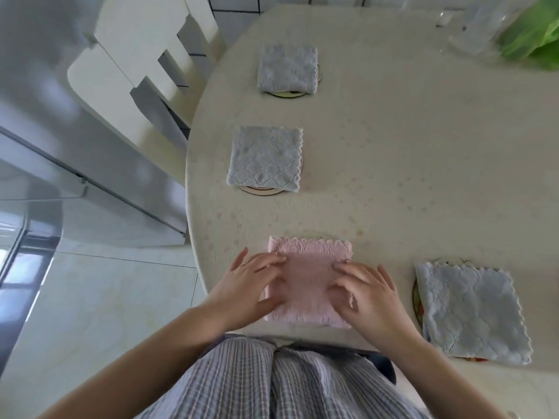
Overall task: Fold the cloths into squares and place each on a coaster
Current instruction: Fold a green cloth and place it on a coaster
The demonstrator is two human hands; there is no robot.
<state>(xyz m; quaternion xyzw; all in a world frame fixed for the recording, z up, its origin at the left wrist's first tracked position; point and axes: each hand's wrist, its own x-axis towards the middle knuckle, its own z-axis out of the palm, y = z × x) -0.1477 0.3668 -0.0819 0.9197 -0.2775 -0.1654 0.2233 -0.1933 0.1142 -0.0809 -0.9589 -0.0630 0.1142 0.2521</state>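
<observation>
Right at the near edge of the round cream table (393,176) lies a pink cloth (311,267), folded into a square, with both hands on it. The left hand (251,282) rests on the cloth's left side, fingers spread and fairly straight, fingertips pressing the top surface and the thumb lying along the lower left part; a ring shows on one finger. The right hand (366,288) rests on the cloth's right side, fingers lightly bent and pressing down, with the cloth's right edge bunched a little under them. Neither hand is closed around the cloth. A thin curved rim peeks out just past the pink cloth's far edge, too little to tell whether it is a coaster.

To the right of the pink cloth, a grey-blue folded cloth (472,309) lies on a coaster (416,300) whose dark patterned rim shows along the cloth's left side. Beyond the pink cloth and slightly left, a second grey-blue square (266,157) sits on a pale round coaster (260,191) showing at its near edge. Farther still, a third grey-blue square (287,69) covers another coaster (287,93).

Far right of the pink cloth, at the table's far side, stand clear glass items (472,28) and a green bag (532,37). A white chair (136,74) stands to the table's left.
</observation>
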